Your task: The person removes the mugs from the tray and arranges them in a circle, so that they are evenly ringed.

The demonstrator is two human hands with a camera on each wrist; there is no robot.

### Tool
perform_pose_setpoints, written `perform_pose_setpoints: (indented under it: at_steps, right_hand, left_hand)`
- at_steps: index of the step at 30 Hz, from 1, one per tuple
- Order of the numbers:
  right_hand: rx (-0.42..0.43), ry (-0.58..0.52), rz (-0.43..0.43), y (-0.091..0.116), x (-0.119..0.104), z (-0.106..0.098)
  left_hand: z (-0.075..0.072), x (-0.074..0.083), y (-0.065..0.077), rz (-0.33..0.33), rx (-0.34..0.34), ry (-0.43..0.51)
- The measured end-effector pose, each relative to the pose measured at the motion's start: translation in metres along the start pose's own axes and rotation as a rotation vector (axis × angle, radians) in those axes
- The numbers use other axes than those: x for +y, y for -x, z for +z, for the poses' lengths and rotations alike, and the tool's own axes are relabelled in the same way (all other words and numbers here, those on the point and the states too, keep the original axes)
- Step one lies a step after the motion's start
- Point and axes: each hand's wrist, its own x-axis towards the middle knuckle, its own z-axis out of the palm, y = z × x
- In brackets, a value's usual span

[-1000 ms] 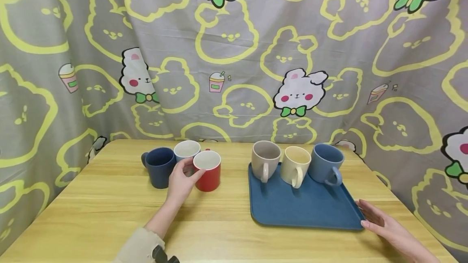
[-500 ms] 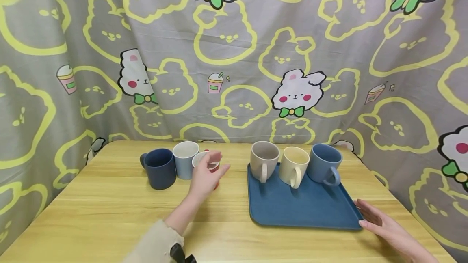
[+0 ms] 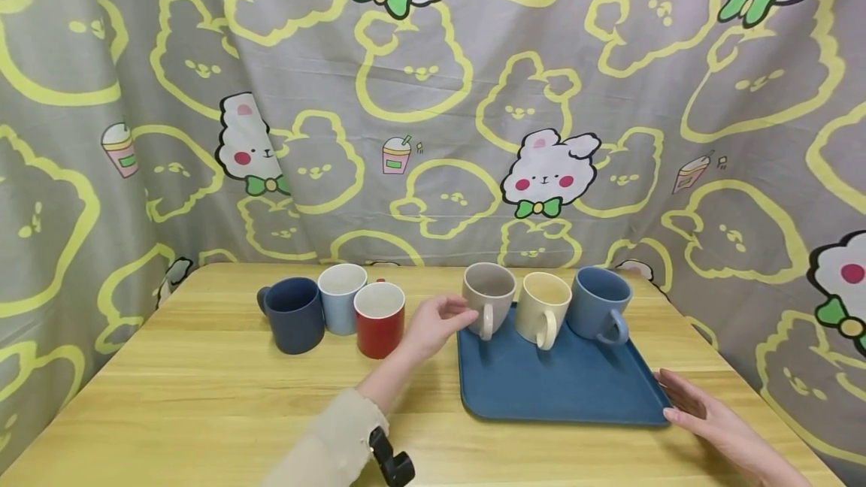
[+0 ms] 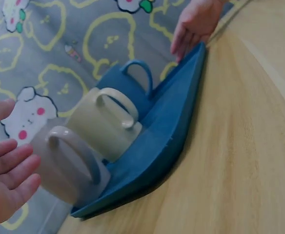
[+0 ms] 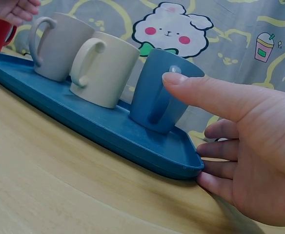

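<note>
A blue tray (image 3: 534, 397) lies on the table with three mugs along its back edge: a grey mug (image 3: 499, 293), a cream mug (image 3: 534, 309) and a blue mug (image 3: 591, 307). Their handles face the front. At the grey mug's left side is my left hand (image 3: 433, 328), its fingers loosely extended; in the left wrist view a gap shows between hand (image 4: 10, 165) and mug. My right hand (image 5: 264, 146) is at the tray's front right corner, the fingertips touching its edge and the thumb reaching over in front of the blue mug.
Left of the tray stand a red mug (image 3: 380, 333) with a white inside, a light blue mug (image 3: 337, 310) and a dark blue mug (image 3: 295, 322). A patterned curtain (image 3: 311, 81) hangs behind the wooden table (image 3: 203, 397).
From beside the red mug, my left hand has moved right, passing in front of that mug, to the grey mug. The right hand and the tray have stayed put.
</note>
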Motion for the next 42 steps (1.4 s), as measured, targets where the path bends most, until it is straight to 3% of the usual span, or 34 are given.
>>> perform_pose_setpoints:
  at_steps: [10, 20, 27, 33, 38, 42]
  right_hand:
    - [0.006, -0.007, -0.084, 0.002, 0.005, 0.002]
    - [0.020, -0.002, -0.071, 0.001, 0.007, 0.001]
    - [0.016, -0.011, -0.092, 0.001, 0.006, 0.003]
    - [-0.006, -0.020, -0.012, 0.000, 0.002, 0.001]
    - [0.000, -0.003, 0.004, 0.000, -0.001, 0.001]
    - [0.002, -0.003, 0.001, 0.001, -0.001, 0.000]
  left_hand:
    - [0.026, -0.014, -0.011, -0.042, -0.065, 0.023]
    - [0.043, -0.022, -0.018, -0.085, -0.128, 0.183]
    - [0.044, -0.027, -0.016, -0.064, -0.154, 0.225]
    - [0.043, -0.030, -0.013, -0.045, -0.094, 0.280]
    - [0.038, -0.024, -0.008, -0.033, -0.053, 0.351]
    - [0.032, -0.016, -0.001, -0.011, -0.063, 0.321]
